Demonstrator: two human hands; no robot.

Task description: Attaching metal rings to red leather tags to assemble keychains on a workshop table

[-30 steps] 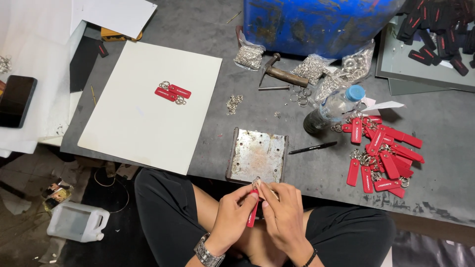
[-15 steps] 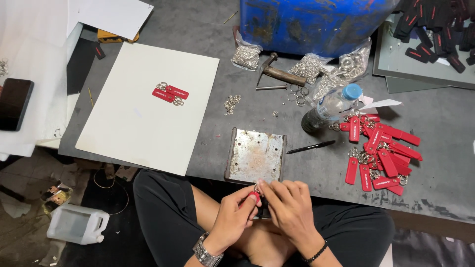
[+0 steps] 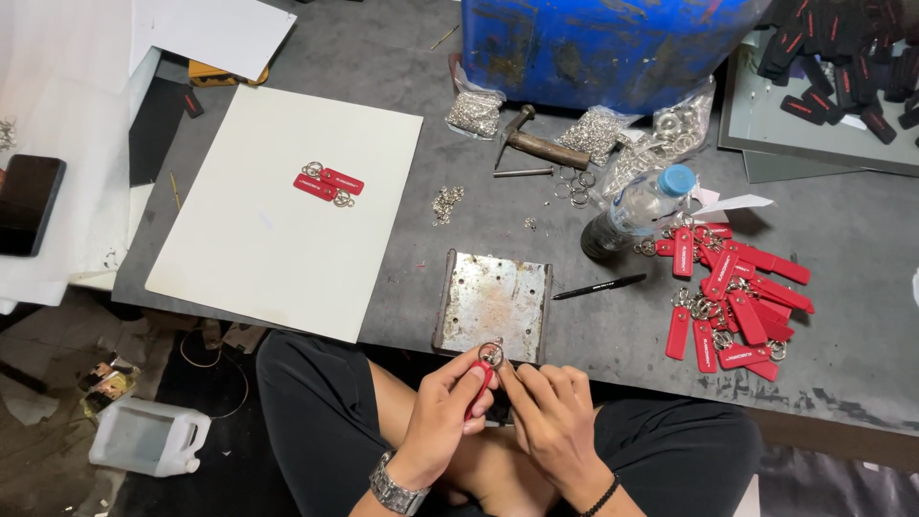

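Over the lap, just below the rusty square metal plate (image 3: 495,304) | red strap key tag with silver split ring (image 3: 483,369) pinched by left hand (image 3: 442,414) fingers; long axis near upright, ring end pointed up, away from the body | ring end pinched by right hand (image 3: 549,414) fingertips | finished red tags heaped (image 3: 732,297) to the right.

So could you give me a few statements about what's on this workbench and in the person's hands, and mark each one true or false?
1. Both hands, left hand and right hand, hold one red key tag with a metal ring on top. True.
2. Two red tags lie on the white board. True.
3. The hammer rests on the white board. False: it lies on the grey table near the blue tub.
4. The pile of red tags sits left of the metal plate. False: it is to its right.
5. The water bottle stands upright. False: it lies on its side.
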